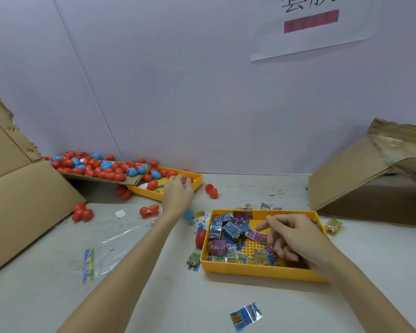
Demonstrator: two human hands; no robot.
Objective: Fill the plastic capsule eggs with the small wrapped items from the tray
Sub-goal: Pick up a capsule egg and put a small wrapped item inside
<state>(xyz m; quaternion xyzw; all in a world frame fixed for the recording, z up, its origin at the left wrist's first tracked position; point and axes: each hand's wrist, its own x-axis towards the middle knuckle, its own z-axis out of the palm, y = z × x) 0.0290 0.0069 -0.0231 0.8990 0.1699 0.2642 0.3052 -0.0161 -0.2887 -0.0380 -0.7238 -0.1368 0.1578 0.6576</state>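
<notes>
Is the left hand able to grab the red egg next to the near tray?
Probably yes. The red egg stands in the open beside the near tray, with nothing on top. The left hand is out over the far tray and would just have to pull back.

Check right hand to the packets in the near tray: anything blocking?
Nothing visible does. The right hand is already inside the near tray, fingers curled down among the packets. The left hand is over the far tray of eggs, out of the way.
</notes>
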